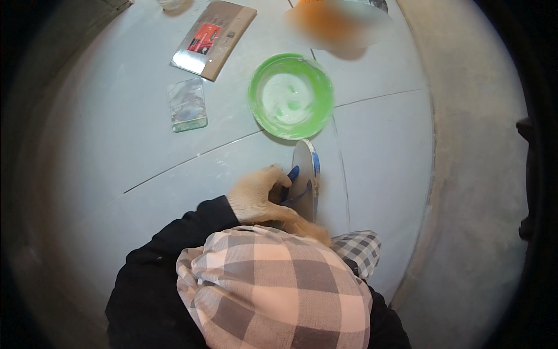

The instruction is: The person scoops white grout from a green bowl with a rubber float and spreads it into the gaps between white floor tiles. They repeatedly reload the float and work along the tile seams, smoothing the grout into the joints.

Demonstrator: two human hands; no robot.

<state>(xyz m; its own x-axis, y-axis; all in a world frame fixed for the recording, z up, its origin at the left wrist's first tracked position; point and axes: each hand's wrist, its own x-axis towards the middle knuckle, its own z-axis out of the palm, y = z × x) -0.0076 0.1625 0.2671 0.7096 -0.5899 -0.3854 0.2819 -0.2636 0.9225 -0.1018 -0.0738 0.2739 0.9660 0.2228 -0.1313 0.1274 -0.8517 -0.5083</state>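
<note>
A flat grey trowel-like tool (304, 154) with a rounded far end stands on its edge in front of me. It has blue handle parts and blue and white marks along its right edge. My left hand (256, 195), in a cream knitted glove, curves around the blue handle side, fingers and thumb bent toward it. My right hand (312, 228), also gloved, lies low beside the tool; its fingers are mostly hidden. A light green basin (324, 110), smeared with white paste, sits just beyond the tool's tip.
Pale tiles (174, 157) with dark joints cover the floor. At the far left lie a clear flat case (187, 102) and a wide metal blade (224, 35) with brown backing. A blurred orange thing (331, 26) is at the far right. Checked cloth (279, 279) fills the near middle.
</note>
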